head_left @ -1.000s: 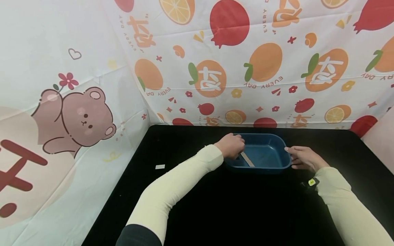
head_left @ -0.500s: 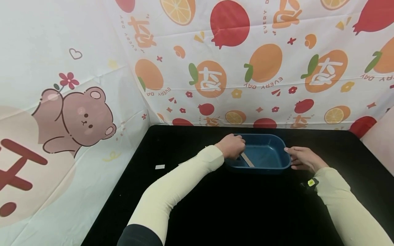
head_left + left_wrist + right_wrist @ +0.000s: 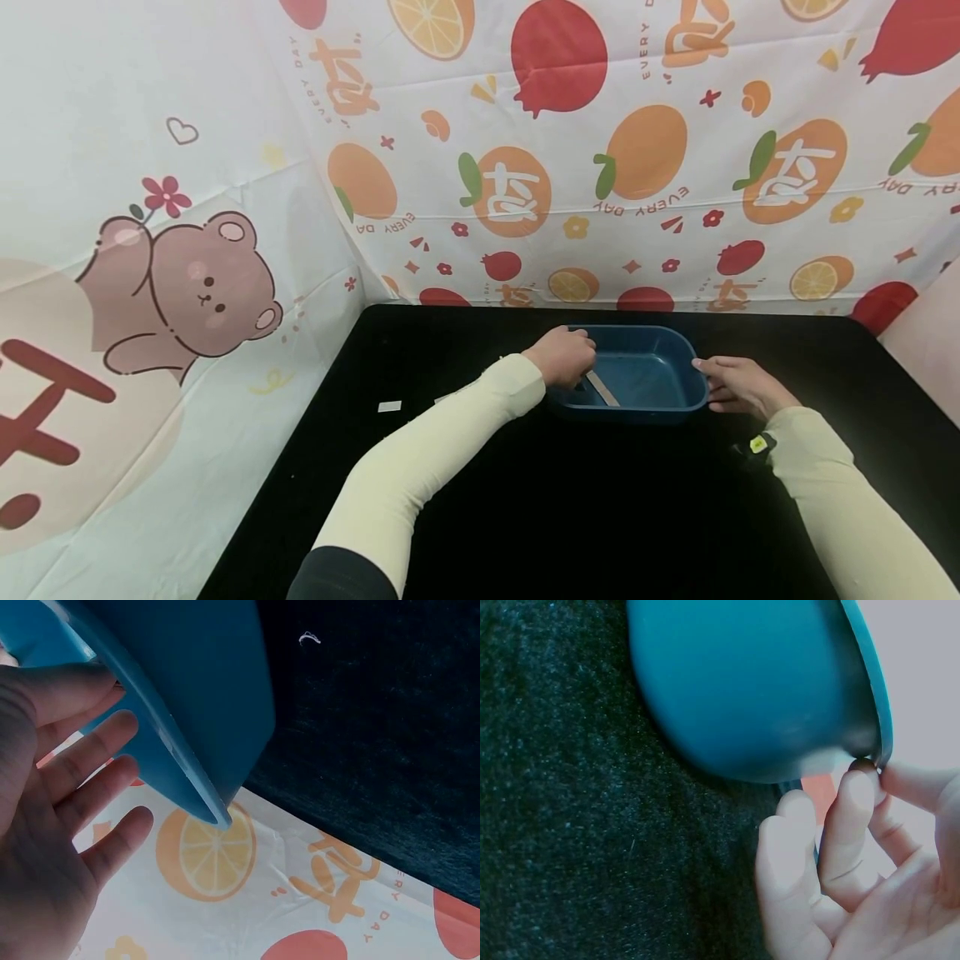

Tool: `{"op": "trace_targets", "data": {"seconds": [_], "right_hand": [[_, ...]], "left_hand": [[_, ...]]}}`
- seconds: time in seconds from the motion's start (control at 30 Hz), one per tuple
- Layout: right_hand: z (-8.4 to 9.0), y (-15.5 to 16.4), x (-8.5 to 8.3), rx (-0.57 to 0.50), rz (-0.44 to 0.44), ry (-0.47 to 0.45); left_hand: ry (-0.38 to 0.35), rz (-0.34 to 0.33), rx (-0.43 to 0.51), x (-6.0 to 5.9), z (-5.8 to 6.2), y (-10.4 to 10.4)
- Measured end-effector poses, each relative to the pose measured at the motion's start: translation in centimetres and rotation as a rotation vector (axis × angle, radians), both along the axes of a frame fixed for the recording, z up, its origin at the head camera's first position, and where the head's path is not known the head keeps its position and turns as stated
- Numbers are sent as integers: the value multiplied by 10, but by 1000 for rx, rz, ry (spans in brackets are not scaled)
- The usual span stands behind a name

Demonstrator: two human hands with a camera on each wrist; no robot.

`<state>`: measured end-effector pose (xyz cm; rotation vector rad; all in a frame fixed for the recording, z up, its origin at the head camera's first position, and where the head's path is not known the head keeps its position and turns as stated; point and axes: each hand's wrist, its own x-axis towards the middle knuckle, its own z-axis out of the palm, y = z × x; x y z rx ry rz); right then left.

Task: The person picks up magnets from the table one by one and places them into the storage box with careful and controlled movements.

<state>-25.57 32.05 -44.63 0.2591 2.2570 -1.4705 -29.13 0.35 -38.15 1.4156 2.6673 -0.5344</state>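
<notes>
A blue plastic basin (image 3: 652,408) stands toward the back of the black table. My left hand (image 3: 561,357) reaches over its left end, thumb and index finger pinched together at the rim in the left wrist view. A flat, pale, narrow strip (image 3: 603,389) slants down from those fingertips across the inside of the basin, and its upper end is hidden by the hand. The other left fingers are spread and loosely bent. At the basin's right end, my right hand (image 3: 738,386) pinches the rim between thumb and fingers, seen closely in the right wrist view.
On the black table (image 3: 585,500), a small white rectangle (image 3: 389,407) lies left of the left forearm. A pale edge (image 3: 441,399) peeks out behind that sleeve. A fruit-print cloth (image 3: 637,242) hangs behind the table, and a bear-print cloth (image 3: 195,283) at the left.
The left forearm has shifted very slightly, uncovering a pale edge behind the sleeve. Both hands, the basin and the strip stay where they were.
</notes>
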Motion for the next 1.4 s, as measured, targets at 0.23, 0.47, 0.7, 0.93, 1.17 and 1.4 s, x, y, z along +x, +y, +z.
{"op": "trace_targets", "data": {"seconds": [0.23, 0.47, 0.7, 0.93, 1.17, 1.4], "right_hand": [[0, -1, 0, 1, 8, 3], [1, -1, 1, -2, 7, 10], [1, -1, 1, -2, -1, 7], [0, -2, 1, 4, -6, 9], [0, -3, 1, 4, 0, 6], [2, -2, 2, 4, 2, 5]], "left_hand": [[12, 4, -5, -1, -2, 2], [28, -4, -5, -1, -3, 3], [36, 0, 5, 0, -2, 4], [50, -5, -17, 0, -4, 6], [60, -9, -14, 1, -4, 4], [30, -1, 20, -1, -2, -1]]}}
